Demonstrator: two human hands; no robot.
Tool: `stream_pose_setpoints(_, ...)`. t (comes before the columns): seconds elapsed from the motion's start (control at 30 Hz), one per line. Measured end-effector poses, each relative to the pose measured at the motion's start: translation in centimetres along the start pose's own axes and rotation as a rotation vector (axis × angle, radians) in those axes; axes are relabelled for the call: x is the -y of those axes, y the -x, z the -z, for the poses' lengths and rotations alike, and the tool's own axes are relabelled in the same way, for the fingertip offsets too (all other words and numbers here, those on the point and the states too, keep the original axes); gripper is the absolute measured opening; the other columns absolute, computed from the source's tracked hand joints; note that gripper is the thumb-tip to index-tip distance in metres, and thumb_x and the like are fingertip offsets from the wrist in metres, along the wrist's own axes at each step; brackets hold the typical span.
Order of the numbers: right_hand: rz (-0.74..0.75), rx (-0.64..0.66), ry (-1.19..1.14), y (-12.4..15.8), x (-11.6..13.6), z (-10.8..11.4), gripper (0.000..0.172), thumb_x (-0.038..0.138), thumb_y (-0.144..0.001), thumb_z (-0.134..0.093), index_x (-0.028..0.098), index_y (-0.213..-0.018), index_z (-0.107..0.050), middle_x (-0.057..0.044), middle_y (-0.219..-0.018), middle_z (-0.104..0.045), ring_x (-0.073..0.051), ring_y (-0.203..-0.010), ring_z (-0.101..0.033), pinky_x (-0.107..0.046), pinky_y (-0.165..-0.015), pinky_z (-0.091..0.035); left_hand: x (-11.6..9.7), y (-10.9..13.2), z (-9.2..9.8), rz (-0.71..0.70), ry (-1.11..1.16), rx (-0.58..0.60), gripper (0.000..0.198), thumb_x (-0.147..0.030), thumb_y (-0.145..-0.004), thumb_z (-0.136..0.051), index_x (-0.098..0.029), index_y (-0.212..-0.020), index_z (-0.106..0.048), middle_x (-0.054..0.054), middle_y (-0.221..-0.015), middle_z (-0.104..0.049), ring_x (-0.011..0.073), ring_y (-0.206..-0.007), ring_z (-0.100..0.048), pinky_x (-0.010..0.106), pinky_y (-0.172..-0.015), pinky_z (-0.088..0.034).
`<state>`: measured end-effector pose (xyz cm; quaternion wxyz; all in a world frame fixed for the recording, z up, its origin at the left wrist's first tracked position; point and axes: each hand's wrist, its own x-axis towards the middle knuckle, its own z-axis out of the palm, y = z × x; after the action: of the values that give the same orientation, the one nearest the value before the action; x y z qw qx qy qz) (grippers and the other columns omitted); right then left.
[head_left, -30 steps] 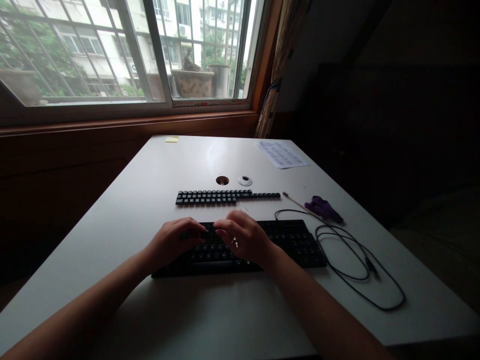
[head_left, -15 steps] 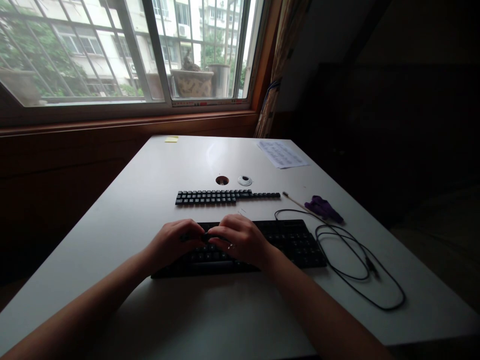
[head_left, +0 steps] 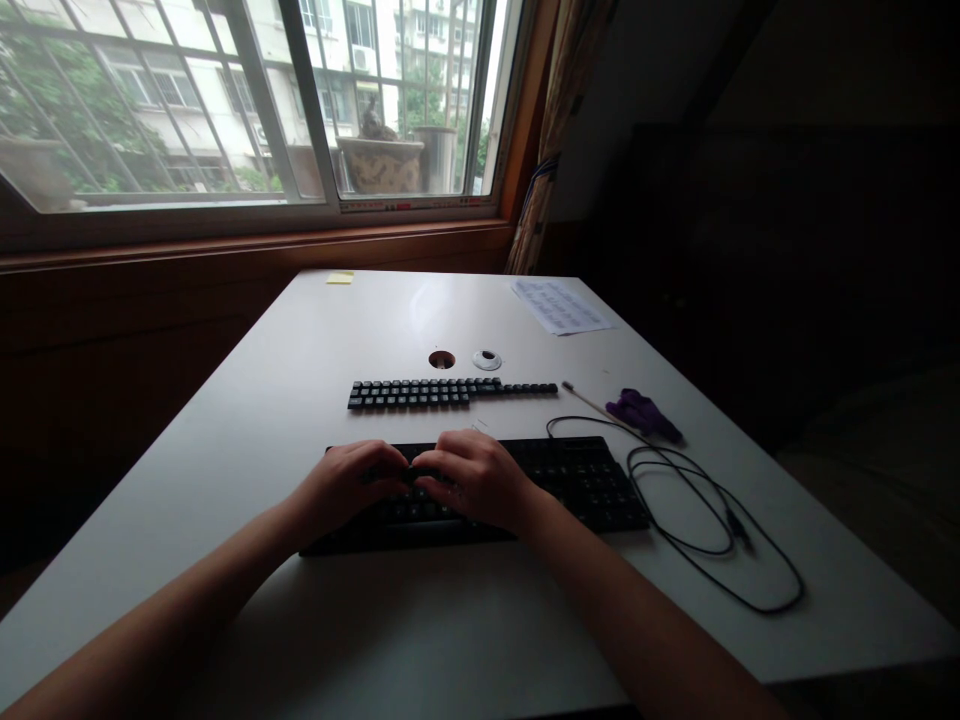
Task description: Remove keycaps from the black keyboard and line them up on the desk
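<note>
A black keyboard (head_left: 585, 500) lies on the white table, partly covered by both hands. My left hand (head_left: 349, 487) is over its left half, thumb and fingers pinched together. From the right, my right hand (head_left: 472, 478) meets it, also pinched, with a ring on one finger. Between the fingertips of both hands is a small dark piece, apparently a keycap (head_left: 411, 473); its outline is hard to make out. Loose black keycaps (head_left: 409, 393) stand in rows behind the keyboard.
A black cable (head_left: 720, 550) is coiled at the right, near a purple cloth (head_left: 643, 415) and a thin brush (head_left: 592, 402). Behind are a table hole (head_left: 442, 360), its round cover (head_left: 487, 360), papers (head_left: 562, 306) and a yellow note (head_left: 340, 278).
The whole view has shifted slightly. Both hands stay pinched together at the same place over the keyboard.
</note>
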<state>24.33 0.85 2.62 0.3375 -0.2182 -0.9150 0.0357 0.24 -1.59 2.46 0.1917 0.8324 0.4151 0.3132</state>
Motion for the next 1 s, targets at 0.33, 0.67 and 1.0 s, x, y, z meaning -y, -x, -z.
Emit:
stream_pose_setpoints(0.33,-0.026,0.017,0.004,-0.01,0.03,-0.01,0.020,0.034,-0.094,-0.056,0.019,-0.101,-0.068,-0.004,-0.082,-0.061,-0.016,-0.071,-0.054,-0.030,-0.067,-0.041,-0.09,0.11,0.10,-0.009,-0.010,0.005,0.012,-0.026,-0.085,-0.071,-0.021,-0.095,-0.066,-0.002,-0.085,-0.073,0.0124,-0.072,-0.068,0.021,-0.069,-0.050)
stream_pose_setpoints(0.67,-0.032,0.021,0.006,0.00,0.02,-0.02,0.021,0.034,-0.095,-0.056,0.019,-0.103,-0.068,-0.004,-0.083,-0.061,-0.016,-0.073,-0.056,-0.031,-0.068,-0.043,0.39,0.24,-0.07,0.003,-0.026,0.015,0.010,-0.027,-0.087,-0.069,-0.021,-0.095,-0.066,-0.001,-0.086,-0.073,0.0131,-0.073,-0.068,0.021,-0.068,-0.051)
stream_pose_setpoints(1.0,-0.054,0.024,-0.004,0.18,-0.23,-0.31,0.019,0.033,-0.093,-0.057,0.020,-0.102,-0.068,-0.003,-0.083,-0.061,-0.016,-0.071,-0.054,-0.030,-0.066,-0.041,0.25,0.04,-0.08,-0.057,-0.053,0.020,0.011,-0.028,-0.091,-0.066,-0.020,-0.099,-0.066,0.000,-0.087,-0.072,0.0132,-0.074,-0.067,0.022,-0.069,-0.051)
